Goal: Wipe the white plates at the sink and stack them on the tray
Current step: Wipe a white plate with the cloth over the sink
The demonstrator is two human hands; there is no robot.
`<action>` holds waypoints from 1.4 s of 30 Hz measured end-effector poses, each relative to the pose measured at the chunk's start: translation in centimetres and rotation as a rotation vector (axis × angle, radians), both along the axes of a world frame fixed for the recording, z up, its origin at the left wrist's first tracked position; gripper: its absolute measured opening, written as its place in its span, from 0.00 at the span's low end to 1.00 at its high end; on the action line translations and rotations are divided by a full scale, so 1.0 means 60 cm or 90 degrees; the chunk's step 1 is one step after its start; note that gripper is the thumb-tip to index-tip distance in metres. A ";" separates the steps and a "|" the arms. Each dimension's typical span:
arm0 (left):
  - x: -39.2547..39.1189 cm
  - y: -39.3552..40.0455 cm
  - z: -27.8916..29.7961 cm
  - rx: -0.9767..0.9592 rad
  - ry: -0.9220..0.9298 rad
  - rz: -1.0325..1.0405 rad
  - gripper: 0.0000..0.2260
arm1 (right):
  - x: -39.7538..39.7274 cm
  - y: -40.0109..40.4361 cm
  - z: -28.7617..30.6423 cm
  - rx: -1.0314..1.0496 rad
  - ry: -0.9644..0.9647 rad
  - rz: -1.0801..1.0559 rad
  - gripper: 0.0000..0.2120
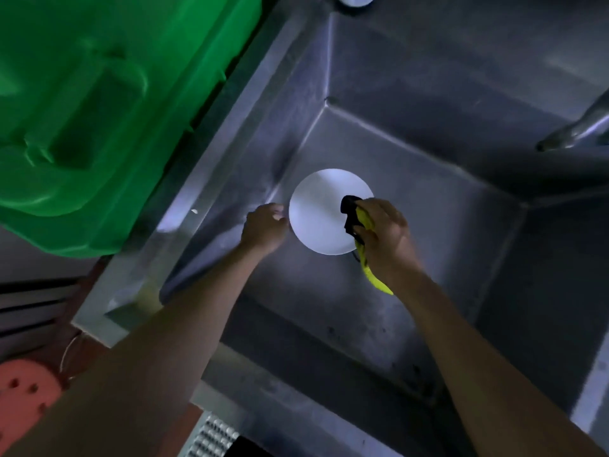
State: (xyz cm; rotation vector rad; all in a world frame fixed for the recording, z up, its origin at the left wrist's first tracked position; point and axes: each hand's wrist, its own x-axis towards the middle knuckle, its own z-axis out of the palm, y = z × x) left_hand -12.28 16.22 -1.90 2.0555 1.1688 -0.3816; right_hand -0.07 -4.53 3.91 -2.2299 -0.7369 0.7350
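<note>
Wiping step in hand. One white plate (pixel 321 212) is being held over the steel sink (pixel 428 199), down in the basin, face up twd camera.

L hand (pixel 263 227) is gripping plate's left rim, fingers curled on the edge; fingertips partly hidden behind rim. R hand (pixel 384 230) is clutching a yellow-and-black cloth (pixel 357 222), fingers wrapped round it, and pressing the black end onto plate's right side. Yellow tail is hanging down below the wrist.

Judgement: mid-wipe, right part of face being covered; left and centre look bare of cloth. Can't tell if plate is wet or dirty, light too dim. Next move prob. calls for sweeping cloth across rest of face, maybe turning plate w/ L hand, then flipping for underside. After that, carrying to tray. No tray in view, so where the stack goes can't be told.

Surrounds: green plastic bin (pixel 82 110) is sitting just beside sink's left rim. Tap spout (pixel 573 130) is poking in at right. Red perforated thing (pixel 23 394) lower left, blurred.

Writing/brands: none legible anywhere, no labels on bin, cloth or sink.
</note>
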 end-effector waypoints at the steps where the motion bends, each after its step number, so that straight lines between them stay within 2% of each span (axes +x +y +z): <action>1: 0.003 0.002 -0.015 -0.009 0.013 0.001 0.15 | 0.002 0.004 -0.013 0.008 0.014 0.000 0.21; 4: 0.016 0.003 -0.057 -0.043 -0.007 0.076 0.14 | 0.013 0.011 -0.049 -0.007 -0.028 0.018 0.19; 9: 0.043 -0.002 -0.101 -0.072 -0.062 0.194 0.10 | 0.024 0.017 -0.073 0.030 -0.005 0.009 0.21; 16: 0.068 -0.023 -0.107 -0.149 -0.110 0.348 0.17 | 0.034 0.007 -0.079 0.046 -0.005 -0.005 0.23; 19: 0.071 -0.032 -0.104 -0.201 -0.104 0.428 0.13 | 0.036 -0.006 -0.076 0.057 0.025 -0.036 0.24; 24: 0.065 -0.055 -0.087 -0.198 -0.082 0.460 0.11 | 0.033 -0.037 -0.066 0.075 0.094 -0.099 0.34; 27: 0.058 -0.070 -0.079 -0.216 -0.077 0.460 0.06 | 0.023 -0.061 -0.061 0.061 0.089 -0.116 0.28; 33: 0.051 -0.102 -0.046 -0.296 -0.107 0.475 0.09 | 0.001 -0.107 -0.050 0.061 0.005 -0.112 0.27; 36: 0.050 -0.122 -0.022 -0.373 -0.135 0.503 0.11 | -0.008 -0.126 -0.048 0.036 0.012 -0.121 0.26; 42: 0.040 -0.155 0.038 -0.477 -0.195 0.447 0.31 | -0.027 -0.137 0.003 0.051 0.004 -0.126 0.25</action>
